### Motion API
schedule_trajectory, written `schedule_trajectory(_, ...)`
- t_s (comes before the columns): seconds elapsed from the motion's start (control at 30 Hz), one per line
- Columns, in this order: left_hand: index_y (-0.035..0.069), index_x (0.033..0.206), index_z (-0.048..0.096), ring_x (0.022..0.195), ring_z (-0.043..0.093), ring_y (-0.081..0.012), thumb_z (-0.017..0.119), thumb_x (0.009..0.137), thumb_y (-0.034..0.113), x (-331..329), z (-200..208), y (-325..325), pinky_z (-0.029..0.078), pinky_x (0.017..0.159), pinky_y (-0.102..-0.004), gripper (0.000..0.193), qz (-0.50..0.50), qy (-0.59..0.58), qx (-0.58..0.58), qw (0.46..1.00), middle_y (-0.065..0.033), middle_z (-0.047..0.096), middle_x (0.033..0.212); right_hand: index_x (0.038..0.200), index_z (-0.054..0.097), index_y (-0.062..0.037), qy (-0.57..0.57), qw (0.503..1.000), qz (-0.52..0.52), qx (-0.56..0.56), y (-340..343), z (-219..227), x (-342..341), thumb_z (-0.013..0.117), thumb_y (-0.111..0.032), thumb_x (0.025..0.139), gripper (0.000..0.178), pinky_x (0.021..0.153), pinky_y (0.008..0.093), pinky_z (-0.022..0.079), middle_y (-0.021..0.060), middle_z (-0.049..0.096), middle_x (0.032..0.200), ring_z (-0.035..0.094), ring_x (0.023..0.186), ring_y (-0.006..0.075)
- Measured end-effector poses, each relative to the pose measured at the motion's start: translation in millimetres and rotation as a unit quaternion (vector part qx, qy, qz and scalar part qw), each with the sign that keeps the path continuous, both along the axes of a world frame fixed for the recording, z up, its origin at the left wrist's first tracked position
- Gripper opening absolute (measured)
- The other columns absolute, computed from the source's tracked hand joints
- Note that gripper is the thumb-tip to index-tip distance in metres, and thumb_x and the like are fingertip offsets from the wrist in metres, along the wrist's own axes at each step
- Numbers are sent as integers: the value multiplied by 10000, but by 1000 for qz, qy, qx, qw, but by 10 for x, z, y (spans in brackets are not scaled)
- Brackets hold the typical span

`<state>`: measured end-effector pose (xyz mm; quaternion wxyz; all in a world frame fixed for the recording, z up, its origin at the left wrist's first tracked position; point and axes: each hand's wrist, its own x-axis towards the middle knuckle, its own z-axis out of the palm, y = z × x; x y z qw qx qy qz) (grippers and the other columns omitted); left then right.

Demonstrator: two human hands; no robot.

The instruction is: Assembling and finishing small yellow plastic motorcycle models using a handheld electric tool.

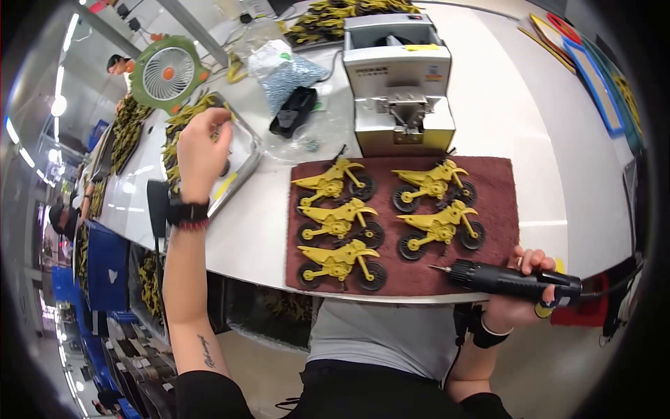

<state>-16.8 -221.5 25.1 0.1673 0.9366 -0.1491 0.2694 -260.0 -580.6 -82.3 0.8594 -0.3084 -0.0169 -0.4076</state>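
Note:
My right hand [525, 269] is wrapped round a black electric screwdriver [488, 278]; its bit points left over the front right of a brown towel mat [408, 269]. Several yellow toy motorcycles with black wheels lie on that mat in two columns, among them a front left one [338, 262] and a right one [441, 227] nearest the bit. My left hand [202, 150] is raised over a metal tray [241, 174] of more yellow toy motorcycles [174, 140]. Its fingers are curled together, and what they hold, if anything, is hidden.
A grey screw feeder machine [399, 84] stands behind the mat. To its left are a bag of small bluish parts [289, 80] and a black object [293, 112]. A green fan [167, 73] is beyond the tray. Blue-framed boards [593, 87] lie far right; other people sit at the left.

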Motion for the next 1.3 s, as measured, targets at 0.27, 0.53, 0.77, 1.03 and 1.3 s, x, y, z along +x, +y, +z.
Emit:
schedule_trajectory(0.27,33,1106,503,929,546,-319,565,738,151,404,-714,1640,420,805,-381,392,-57,101,-34,993,-179,573,996,945,483,-5,9,1000,10,-13,30,-38,61,596,-291,732,374,895,386,390,87,441,839,436,721,151)
schedule_trajectory(0.53,138,1187,463,837,562,-394,368,854,527,159,-639,616,432,751,-430,521,75,209,90,971,-250,592,883,944,510,-9,6,1000,2,-2,8,-9,13,580,-278,735,348,886,377,362,87,468,853,453,716,152)
schedule_trajectory(0.77,40,871,494,705,531,-157,535,748,55,93,-594,1394,422,640,-281,131,35,94,6,995,-75,526,737,934,492,-15,-31,999,25,15,96,21,153,579,-278,729,344,892,411,365,117,498,850,488,710,180)
schedule_trajectory(1.03,18,1097,486,986,502,-213,617,694,18,-1405,123,-1297,397,839,-290,424,-333,274,-86,898,-117,509,1069,951,478,-59,-156,971,160,85,-188,-41,-151,643,-171,743,289,702,331,407,60,500,899,496,676,131)
schedule_trajectory(1.3,31,1093,546,891,512,-271,677,645,50,-1721,-358,-1690,414,779,-362,467,-384,176,58,905,-113,538,1002,815,484,-82,-184,976,107,-36,-486,241,-768,711,-74,681,264,521,243,462,25,541,731,561,533,110)
